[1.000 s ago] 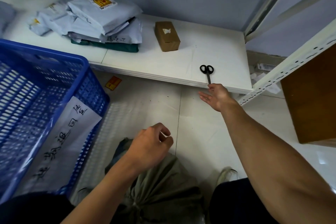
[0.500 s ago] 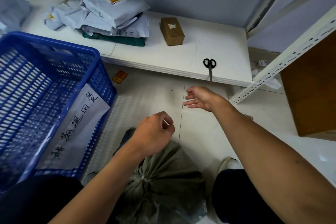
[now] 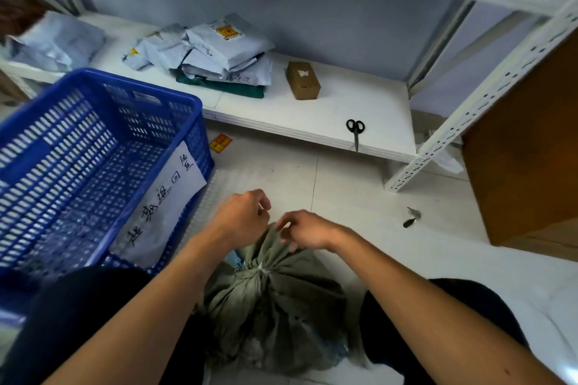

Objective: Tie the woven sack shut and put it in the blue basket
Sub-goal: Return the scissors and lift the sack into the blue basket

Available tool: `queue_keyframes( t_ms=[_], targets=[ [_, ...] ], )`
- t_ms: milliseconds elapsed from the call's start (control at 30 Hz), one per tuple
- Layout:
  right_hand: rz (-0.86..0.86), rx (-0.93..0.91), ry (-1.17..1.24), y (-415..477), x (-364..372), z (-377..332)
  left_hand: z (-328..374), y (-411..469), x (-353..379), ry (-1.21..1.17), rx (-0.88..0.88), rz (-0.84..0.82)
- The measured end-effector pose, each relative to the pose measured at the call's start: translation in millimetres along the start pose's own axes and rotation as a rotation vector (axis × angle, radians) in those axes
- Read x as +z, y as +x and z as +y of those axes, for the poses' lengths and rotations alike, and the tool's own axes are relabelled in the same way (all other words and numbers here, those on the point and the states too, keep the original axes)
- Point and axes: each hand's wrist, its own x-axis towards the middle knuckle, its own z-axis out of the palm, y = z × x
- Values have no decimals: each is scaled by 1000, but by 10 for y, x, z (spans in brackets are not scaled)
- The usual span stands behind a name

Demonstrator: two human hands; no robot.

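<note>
the woven sack sits on the floor near the blue basket, soft, likely light; best gripped at its cinched neck. right hand pinches its bunched top; left hand curled, hold unclear.

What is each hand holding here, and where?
The right hand pinches the grey-green woven sack at its gathered top, above the tie. The left hand curls beside it; hold unclear.
</note>
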Motion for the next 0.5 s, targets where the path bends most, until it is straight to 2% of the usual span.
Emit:
queue_keyframes(
  t_ms=[167, 267, 500],
  targets=[
    [1, -183, -277, -521, 594, -99, -184, -338, -1, 153, -54, -29],
    [-7, -268, -548, -750, 859, -101, -177, -602, -57, 161, -50, -31],
    [66, -214, -777, -839, 1256, 38, -128, -1283, -93, 19, 1, -23]
  ],
)
